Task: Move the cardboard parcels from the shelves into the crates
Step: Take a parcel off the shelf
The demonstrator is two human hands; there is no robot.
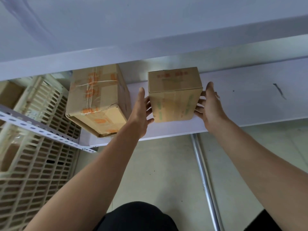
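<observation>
Pressing its sides with straight fingers [200,101], left hand [139,113] and right hand [211,106] flank the small parcel [175,97].

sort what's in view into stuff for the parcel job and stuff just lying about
Job: small parcel between left hand and right hand; large parcel; shelf; crates.
Lying about: metal pipe; perforated rail.
</observation>
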